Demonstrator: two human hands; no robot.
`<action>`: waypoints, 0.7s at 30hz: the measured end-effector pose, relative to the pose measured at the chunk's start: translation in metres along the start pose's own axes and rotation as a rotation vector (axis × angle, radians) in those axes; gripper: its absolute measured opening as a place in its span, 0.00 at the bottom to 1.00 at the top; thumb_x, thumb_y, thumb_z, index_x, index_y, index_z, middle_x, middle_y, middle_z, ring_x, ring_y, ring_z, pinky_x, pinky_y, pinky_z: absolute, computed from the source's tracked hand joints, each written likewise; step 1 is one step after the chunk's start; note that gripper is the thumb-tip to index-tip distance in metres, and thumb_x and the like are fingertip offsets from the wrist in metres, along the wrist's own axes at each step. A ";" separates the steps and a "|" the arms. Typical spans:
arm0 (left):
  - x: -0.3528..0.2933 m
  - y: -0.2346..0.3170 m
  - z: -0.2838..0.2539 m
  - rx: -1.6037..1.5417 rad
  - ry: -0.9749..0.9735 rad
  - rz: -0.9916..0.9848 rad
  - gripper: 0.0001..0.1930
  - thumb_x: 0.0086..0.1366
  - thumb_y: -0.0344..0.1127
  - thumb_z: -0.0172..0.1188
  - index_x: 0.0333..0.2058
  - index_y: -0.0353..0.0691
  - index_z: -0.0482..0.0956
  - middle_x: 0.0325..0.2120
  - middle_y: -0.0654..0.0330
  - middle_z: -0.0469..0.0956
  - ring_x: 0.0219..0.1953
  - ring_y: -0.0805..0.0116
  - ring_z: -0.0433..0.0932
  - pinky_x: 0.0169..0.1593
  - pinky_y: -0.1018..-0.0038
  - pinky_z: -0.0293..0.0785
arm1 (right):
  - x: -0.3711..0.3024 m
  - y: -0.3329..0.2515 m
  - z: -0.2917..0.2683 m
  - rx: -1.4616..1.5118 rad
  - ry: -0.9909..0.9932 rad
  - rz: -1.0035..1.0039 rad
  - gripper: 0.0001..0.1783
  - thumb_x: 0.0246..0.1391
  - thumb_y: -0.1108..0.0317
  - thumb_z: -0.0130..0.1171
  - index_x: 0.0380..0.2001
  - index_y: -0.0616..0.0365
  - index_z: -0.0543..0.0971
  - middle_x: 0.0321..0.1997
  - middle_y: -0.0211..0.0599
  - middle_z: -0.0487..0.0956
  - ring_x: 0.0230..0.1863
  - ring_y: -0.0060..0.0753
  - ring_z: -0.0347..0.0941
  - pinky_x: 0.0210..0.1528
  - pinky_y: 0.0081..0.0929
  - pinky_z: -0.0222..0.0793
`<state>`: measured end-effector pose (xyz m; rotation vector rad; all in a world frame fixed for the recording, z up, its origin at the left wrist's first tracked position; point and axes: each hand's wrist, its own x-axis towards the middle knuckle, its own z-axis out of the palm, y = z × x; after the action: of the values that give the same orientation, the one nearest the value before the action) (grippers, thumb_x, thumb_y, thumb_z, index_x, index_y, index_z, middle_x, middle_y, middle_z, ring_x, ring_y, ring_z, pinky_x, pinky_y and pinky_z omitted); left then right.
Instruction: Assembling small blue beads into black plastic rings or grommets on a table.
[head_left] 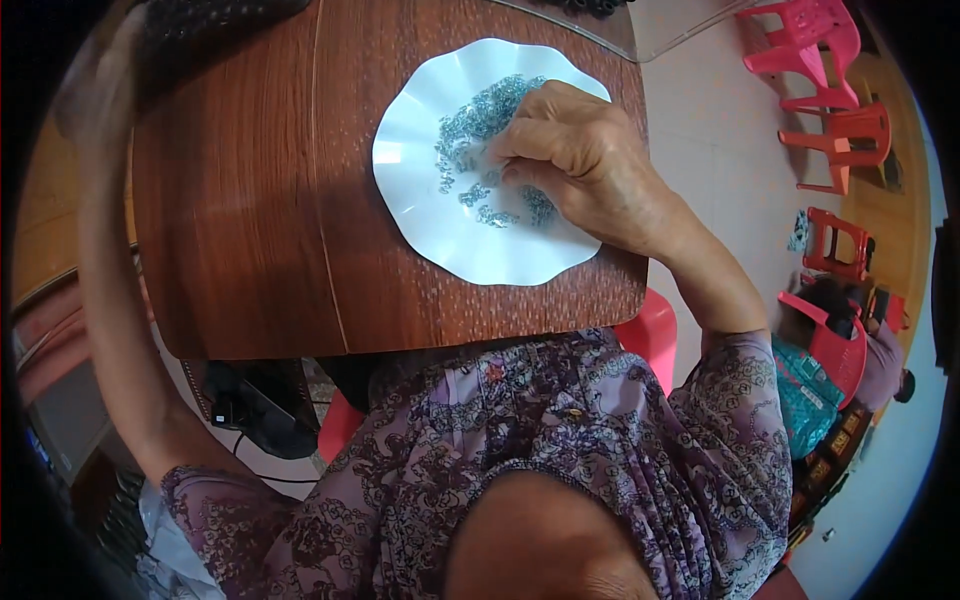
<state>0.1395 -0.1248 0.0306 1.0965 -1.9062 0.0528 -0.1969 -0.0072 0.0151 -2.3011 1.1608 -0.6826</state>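
A white plate (420,225) with a wavy rim lies on the brown wooden table. Spread across its middle are many small shiny blue-grey pieces (485,115), too small to name surely. Over the plate, my right hand (590,160) has its thumb and forefinger pinched together at the pieces; whatever is between the fingertips is hidden. My left hand (105,75) is at the far left edge of the table, smeared by motion. It is beside a dark, textured object (205,35), and its fingers cannot be made out.
The wooden table (235,220) has a rounded near edge close to my body. A clear tray edge (640,50) and some black items (590,5) are at the back. Pink stools (815,45) and red chairs (840,145) stand to the right, where another person (880,365) sits.
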 end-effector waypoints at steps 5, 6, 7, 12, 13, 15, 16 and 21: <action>-0.044 0.119 0.004 -0.193 -0.395 0.119 0.07 0.50 0.26 0.60 0.31 0.38 0.78 0.30 0.59 0.76 0.32 0.66 0.75 0.34 0.76 0.71 | -0.004 -0.003 -0.005 0.004 0.053 -0.089 0.08 0.33 0.78 0.63 0.22 0.58 0.79 0.23 0.35 0.76 0.30 0.37 0.73 0.32 0.33 0.68; -0.058 0.133 0.011 -0.153 -0.416 0.189 0.06 0.49 0.25 0.59 0.29 0.38 0.77 0.28 0.60 0.74 0.30 0.66 0.73 0.32 0.75 0.70 | -0.002 -0.004 -0.004 0.036 0.087 -0.081 0.08 0.33 0.78 0.63 0.22 0.58 0.79 0.23 0.35 0.76 0.30 0.37 0.73 0.32 0.33 0.68; -0.068 0.145 0.019 -0.122 -0.435 0.262 0.06 0.48 0.24 0.59 0.27 0.38 0.76 0.25 0.61 0.72 0.28 0.66 0.71 0.29 0.73 0.68 | -0.001 -0.005 -0.004 0.062 0.123 -0.067 0.08 0.33 0.78 0.63 0.22 0.57 0.79 0.23 0.35 0.76 0.30 0.36 0.73 0.31 0.33 0.68; -0.081 0.156 0.044 -0.232 -0.615 0.168 0.07 0.46 0.23 0.59 0.26 0.39 0.74 0.22 0.61 0.67 0.27 0.64 0.67 0.27 0.70 0.64 | -0.004 -0.008 -0.009 0.049 0.093 -0.063 0.07 0.34 0.78 0.63 0.22 0.57 0.79 0.22 0.34 0.76 0.29 0.35 0.73 0.30 0.32 0.68; -0.081 0.155 0.046 -0.240 -0.619 0.170 0.07 0.46 0.23 0.59 0.26 0.39 0.74 0.22 0.61 0.67 0.27 0.64 0.67 0.27 0.70 0.64 | -0.006 -0.009 -0.010 0.031 0.043 -0.084 0.07 0.34 0.78 0.63 0.22 0.57 0.79 0.21 0.34 0.76 0.28 0.35 0.72 0.30 0.33 0.68; -0.079 0.153 0.048 -0.239 -0.514 0.201 0.07 0.45 0.23 0.59 0.26 0.39 0.74 0.23 0.61 0.67 0.27 0.64 0.68 0.27 0.70 0.64 | -0.010 -0.014 -0.005 0.015 -0.028 -0.093 0.09 0.32 0.79 0.63 0.23 0.60 0.79 0.21 0.35 0.73 0.28 0.34 0.70 0.29 0.32 0.67; -0.077 0.153 0.048 -0.241 -0.515 0.204 0.07 0.45 0.23 0.59 0.26 0.39 0.74 0.23 0.61 0.67 0.27 0.64 0.68 0.27 0.70 0.64 | -0.012 -0.018 -0.004 -0.015 -0.103 -0.069 0.12 0.31 0.80 0.63 0.26 0.61 0.79 0.23 0.35 0.72 0.29 0.36 0.69 0.30 0.31 0.67; -0.070 0.153 0.042 -0.278 -0.458 0.139 0.10 0.44 0.22 0.60 0.29 0.38 0.74 0.23 0.60 0.68 0.27 0.62 0.69 0.27 0.70 0.64 | -0.015 -0.024 0.008 -0.250 -0.126 -0.250 0.07 0.28 0.76 0.57 0.19 0.65 0.76 0.20 0.40 0.71 0.27 0.35 0.68 0.29 0.33 0.67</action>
<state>0.0166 -0.0035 0.0122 0.8324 -2.3085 -0.4065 -0.1858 0.0192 0.0206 -2.6883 0.9565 -0.4921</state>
